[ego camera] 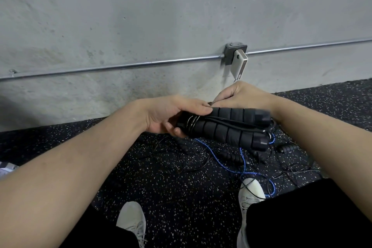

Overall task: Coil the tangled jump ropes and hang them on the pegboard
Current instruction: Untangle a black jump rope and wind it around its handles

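From the head view, the left hand (171, 115) grips one end of a pair of black foam handles (225, 127) bundled side by side, held above the speckled floor (161, 177) near its wall edge. Their long axis runs from left to right, tilting slightly downward toward the right. The right hand (239, 94) pinches a thin cord just behind the bundle. Tangled black and blue ropes (239, 165) lie on the floor beneath.

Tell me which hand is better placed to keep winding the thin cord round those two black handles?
Probably the right hand: it already pinches the thin cord just above the handles. The left hand is busy holding the handles together at their wrapped end.
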Demonstrator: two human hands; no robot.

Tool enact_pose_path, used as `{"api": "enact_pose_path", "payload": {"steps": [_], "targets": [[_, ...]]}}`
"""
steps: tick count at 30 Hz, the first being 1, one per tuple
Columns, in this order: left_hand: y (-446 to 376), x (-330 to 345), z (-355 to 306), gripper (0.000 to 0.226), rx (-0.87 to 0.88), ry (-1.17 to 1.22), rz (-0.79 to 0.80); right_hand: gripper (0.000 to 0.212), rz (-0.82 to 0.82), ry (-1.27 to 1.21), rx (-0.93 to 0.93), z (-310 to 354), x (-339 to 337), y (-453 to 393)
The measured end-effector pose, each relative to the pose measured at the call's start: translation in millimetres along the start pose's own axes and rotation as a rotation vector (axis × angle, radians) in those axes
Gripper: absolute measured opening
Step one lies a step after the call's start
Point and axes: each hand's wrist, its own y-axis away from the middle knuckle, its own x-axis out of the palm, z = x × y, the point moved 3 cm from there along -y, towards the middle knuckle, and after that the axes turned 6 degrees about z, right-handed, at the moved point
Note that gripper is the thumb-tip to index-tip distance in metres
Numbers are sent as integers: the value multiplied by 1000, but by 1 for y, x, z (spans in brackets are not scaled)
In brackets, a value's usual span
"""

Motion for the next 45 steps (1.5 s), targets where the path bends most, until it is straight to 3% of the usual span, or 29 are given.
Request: {"api": "enact_pose_path", "payload": {"steps": [2,4,6,8,11,13,15,17,19,21,26,31,37,42,45], "targets": [[1,4,-1,28,-24,-107,-2,12,-19,36,-19,4,1,0],[-1,6,0,37,-57,-279,-60,7,-71,109,12,2,-1,-6],[-6,5,4,49,-75,-411,-150,19,-77,136,29,1,1,-6],[-11,2,8,55,-91,-458,-208,29,-94,163,50,2,3,-8],[-17,0,13,63,-122,-469,-251,12,-97,142,47,2,3,-13],[-21,-3,15,69,-142,-462,-291,13,-123,132,45,4,6,-14],[-22,-5,15,65,-142,-486,-343,18,-133,140,32,9,12,-15],[-24,-6,15,45,-131,-502,-383,20,-152,188,5,14,17,-18],[-25,-8,15,25,-92,-456,-442,20,-176,234,-12,17,19,-18],[-24,-12,16,19,-41,-334,-502,30,-199,248,-16,20,20,-19],[-22,-16,16,36,110,43,-596,27,-288,131,118,21,21,-23],[-19,-16,11,36,234,199,-661,51,-151,190,222,21,23,-22],[-17,-19,7,38,310,371,-593,38,7,-65,194,19,21,-19],[-14,-19,3,43,382,417,-554,47,-20,-90,281,14,15,-16],[-9,-18,-1,48,411,387,-507,47,-21,-158,242,12,11,-14]]}}
